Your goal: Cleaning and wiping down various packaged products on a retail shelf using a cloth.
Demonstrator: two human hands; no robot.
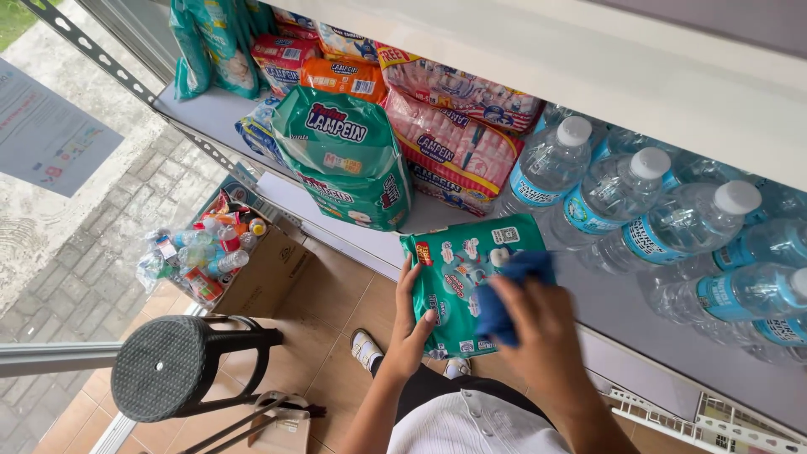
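My left hand (411, 329) grips the lower left edge of a green diaper pack (460, 269), holding it over the front edge of the grey shelf (605, 298). My right hand (542, 336) presses a blue cloth (508, 294) against the face of that pack. Just left on the shelf stands another green pack (349, 155), larger and upright. Behind it lie pink and orange packs (458, 139).
Several clear water bottles with white caps (618, 193) lie on the shelf to the right. Below, a cardboard box of empty bottles (214, 252) sits on the tiled floor beside a black round stool (168, 366). A glass wall is at the left.
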